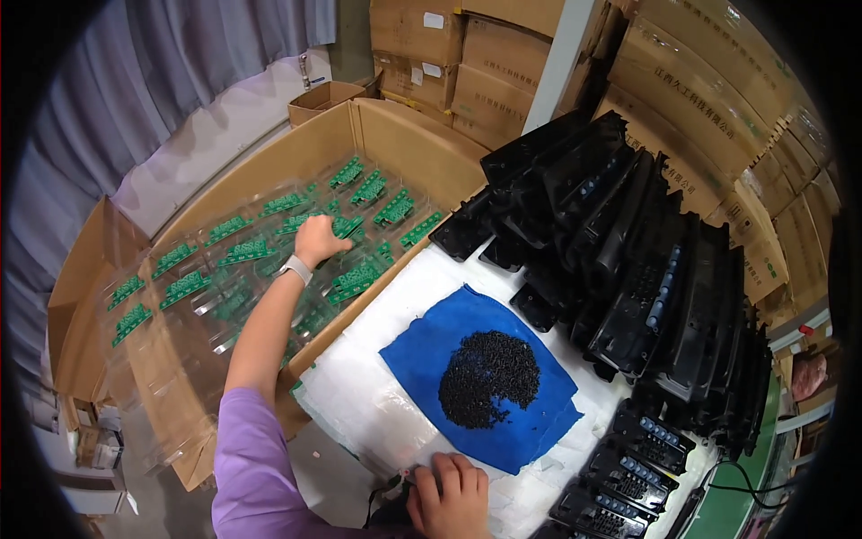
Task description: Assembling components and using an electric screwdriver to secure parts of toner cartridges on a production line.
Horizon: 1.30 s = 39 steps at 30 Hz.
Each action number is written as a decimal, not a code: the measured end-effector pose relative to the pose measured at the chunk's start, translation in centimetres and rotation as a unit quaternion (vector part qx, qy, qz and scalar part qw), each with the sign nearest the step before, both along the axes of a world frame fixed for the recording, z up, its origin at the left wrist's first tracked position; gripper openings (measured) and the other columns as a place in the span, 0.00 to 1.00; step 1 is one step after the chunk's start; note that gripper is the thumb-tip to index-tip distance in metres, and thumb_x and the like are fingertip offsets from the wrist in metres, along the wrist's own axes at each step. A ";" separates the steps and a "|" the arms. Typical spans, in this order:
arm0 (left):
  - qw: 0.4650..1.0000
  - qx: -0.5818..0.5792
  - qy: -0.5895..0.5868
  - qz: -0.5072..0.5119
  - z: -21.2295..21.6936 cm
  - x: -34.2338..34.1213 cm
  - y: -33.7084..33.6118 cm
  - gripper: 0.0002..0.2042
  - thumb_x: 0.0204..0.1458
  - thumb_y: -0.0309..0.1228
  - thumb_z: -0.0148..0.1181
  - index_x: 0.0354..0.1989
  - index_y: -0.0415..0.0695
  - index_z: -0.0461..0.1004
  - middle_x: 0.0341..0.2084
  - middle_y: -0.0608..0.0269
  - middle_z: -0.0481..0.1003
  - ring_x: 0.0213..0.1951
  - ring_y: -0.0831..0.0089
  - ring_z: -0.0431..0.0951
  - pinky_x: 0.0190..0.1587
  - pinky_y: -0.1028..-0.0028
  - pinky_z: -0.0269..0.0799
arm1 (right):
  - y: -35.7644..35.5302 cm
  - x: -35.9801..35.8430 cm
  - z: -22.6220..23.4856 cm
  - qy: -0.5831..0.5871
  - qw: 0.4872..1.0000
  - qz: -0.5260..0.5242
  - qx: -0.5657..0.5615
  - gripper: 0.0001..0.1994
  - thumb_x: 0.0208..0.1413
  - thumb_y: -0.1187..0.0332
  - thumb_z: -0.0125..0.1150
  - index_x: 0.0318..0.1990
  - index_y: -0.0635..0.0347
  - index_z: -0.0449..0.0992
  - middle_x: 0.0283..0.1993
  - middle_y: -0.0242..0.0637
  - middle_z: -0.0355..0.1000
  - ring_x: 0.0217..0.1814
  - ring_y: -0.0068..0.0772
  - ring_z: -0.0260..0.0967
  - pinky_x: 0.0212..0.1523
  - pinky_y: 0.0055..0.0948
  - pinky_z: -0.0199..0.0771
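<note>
My left hand (321, 241) reaches into a large cardboard box, over green circuit boards (356, 277) in clear plastic trays. Its thumb points to the right; the other fingers bend down out of sight, so I cannot tell whether a board is between them. At the near edge of the white-covered table, my right hand (452, 499) is closed, its fingers curled over a dark object that is mostly hidden. Beyond that hand lies a blue cloth (417, 355) bearing a heap of small black screw-like pieces (489, 377).
The cardboard box wall (422, 144) borders the table on the left. Black plastic housings (620, 278) are stacked high along the right, with several smaller black units (628, 476) nearer me. A black cable (750, 490) runs at the right edge. Cartons (503, 72) stand behind.
</note>
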State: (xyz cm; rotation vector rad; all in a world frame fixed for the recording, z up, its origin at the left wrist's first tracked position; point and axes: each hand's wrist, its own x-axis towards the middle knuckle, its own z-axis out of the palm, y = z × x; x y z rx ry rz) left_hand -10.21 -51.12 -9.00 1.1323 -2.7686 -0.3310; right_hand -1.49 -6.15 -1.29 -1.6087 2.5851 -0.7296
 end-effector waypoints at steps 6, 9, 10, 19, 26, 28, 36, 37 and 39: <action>0.975 -0.030 -0.044 -0.217 -4.7 -0.2 3.3 0.21 0.30 0.38 0.64 0.31 0.33 0.75 0.33 0.40 0.74 0.39 0.52 0.75 0.43 0.61 0.71 | 0.3 0.3 0.2 0.005 1.000 -0.008 -0.001 0.18 0.45 0.67 0.56 0.45 0.61 0.68 0.49 0.47 0.62 0.53 0.48 0.59 0.47 0.44 0.60; 0.980 -0.010 -0.045 -0.193 -5.3 0.9 2.8 0.20 0.33 0.39 0.66 0.32 0.36 0.75 0.35 0.44 0.74 0.40 0.52 0.75 0.42 0.60 0.72 | 0.1 0.4 0.3 0.006 1.000 -0.008 -0.006 0.17 0.45 0.67 0.56 0.45 0.60 0.68 0.49 0.47 0.62 0.53 0.48 0.59 0.47 0.44 0.60; 0.983 -0.007 -0.030 -0.181 -5.0 1.3 2.9 0.22 0.32 0.42 0.68 0.31 0.37 0.75 0.34 0.46 0.75 0.38 0.52 0.76 0.42 0.60 0.73 | 0.1 0.5 0.2 0.004 1.000 -0.004 -0.009 0.18 0.45 0.67 0.56 0.45 0.60 0.68 0.49 0.47 0.62 0.53 0.48 0.59 0.47 0.45 0.60; 0.977 -0.066 -0.141 -0.145 -1.6 -1.3 4.7 0.25 0.25 0.46 0.71 0.30 0.40 0.76 0.31 0.47 0.75 0.37 0.53 0.76 0.39 0.60 0.73 | 0.9 -0.5 -0.7 0.030 0.999 0.003 -0.037 0.18 0.41 0.64 0.60 0.41 0.58 0.71 0.45 0.44 0.64 0.50 0.45 0.61 0.43 0.38 0.61; 0.924 0.165 0.298 -0.172 9.5 4.6 3.9 0.18 0.46 0.30 0.65 0.43 0.32 0.71 0.28 0.69 0.73 0.29 0.81 0.69 0.33 0.80 0.65 | 1.5 -0.1 -1.4 0.061 0.996 0.021 -0.063 0.18 0.41 0.63 0.59 0.41 0.60 0.68 0.43 0.42 0.63 0.49 0.42 0.60 0.43 0.36 0.59; 0.894 0.233 0.328 -0.197 14.6 5.3 12.2 0.16 0.48 0.29 0.62 0.44 0.34 0.71 0.34 0.67 0.72 0.35 0.82 0.69 0.39 0.81 0.64 | 2.5 -0.1 -1.8 0.063 0.995 0.020 -0.079 0.18 0.41 0.64 0.59 0.41 0.60 0.67 0.42 0.41 0.63 0.48 0.40 0.60 0.43 0.35 0.59; 0.718 0.559 0.295 -0.292 16.6 10.0 39.1 0.43 0.31 0.48 0.72 0.55 0.37 0.60 0.40 0.52 0.73 0.40 0.67 0.75 0.43 0.71 0.73 | 12.3 1.1 4.3 0.021 0.906 -0.115 -0.407 0.22 0.40 0.76 0.60 0.47 0.64 0.68 0.45 0.42 0.66 0.49 0.42 0.66 0.48 0.34 0.67; 0.705 0.588 0.263 -0.297 15.9 10.0 40.6 0.43 0.29 0.46 0.74 0.53 0.36 0.62 0.40 0.52 0.73 0.41 0.67 0.75 0.45 0.70 0.72 | 13.9 0.9 5.1 -0.023 0.900 -0.168 -0.401 0.24 0.41 0.76 0.60 0.51 0.64 0.65 0.48 0.43 0.64 0.50 0.41 0.66 0.47 0.34 0.68; 0.666 0.619 0.219 -0.355 14.9 9.1 43.6 0.36 0.32 0.35 0.74 0.51 0.33 0.65 0.44 0.56 0.72 0.44 0.70 0.74 0.49 0.71 0.69 | 16.9 0.3 5.7 -0.188 0.870 -0.215 -0.403 0.28 0.44 0.76 0.60 0.57 0.64 0.60 0.52 0.43 0.61 0.52 0.38 0.65 0.47 0.32 0.68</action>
